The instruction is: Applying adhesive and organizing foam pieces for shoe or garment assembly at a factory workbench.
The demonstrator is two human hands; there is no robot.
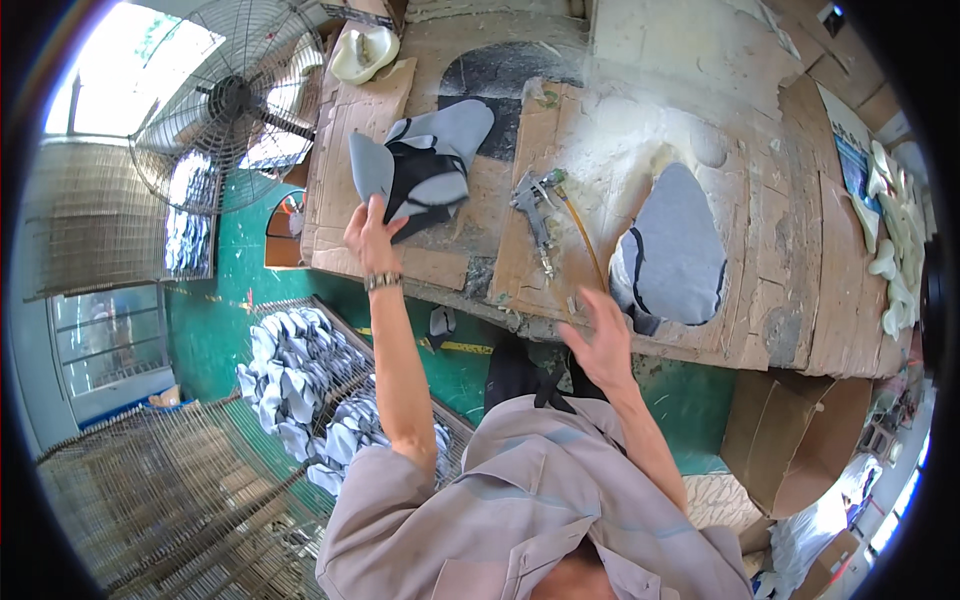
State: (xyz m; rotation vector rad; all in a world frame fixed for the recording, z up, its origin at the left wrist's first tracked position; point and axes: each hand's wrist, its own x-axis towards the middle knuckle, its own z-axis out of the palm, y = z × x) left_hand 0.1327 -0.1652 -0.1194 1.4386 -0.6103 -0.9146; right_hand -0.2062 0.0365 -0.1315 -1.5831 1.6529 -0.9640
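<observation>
My left hand [370, 238] is closed on the edge of a grey fabric piece with black lining [372, 170], which looks like a shoe upper. This piece lies among other grey and black pieces [455, 135] at the left of the worktable. Over the table's front edge, my right hand [604, 345] is empty, its fingers apart. Just beyond it runs the yellowish hose [585, 235] of a metal spray gun [538, 215], which rests on a cardboard strip. To the right of that hand, a stack of grey rounded fabric pieces with black edging [675, 245] lies on the table.
A large caged fan [232, 98] stands at the far left. Racks on the left hold many grey pieces [300, 370]. A whitish dish [364, 54] sits at the table's back left. An open cardboard box [795, 440] stands below the right edge; pale scraps [888, 240] hang beyond.
</observation>
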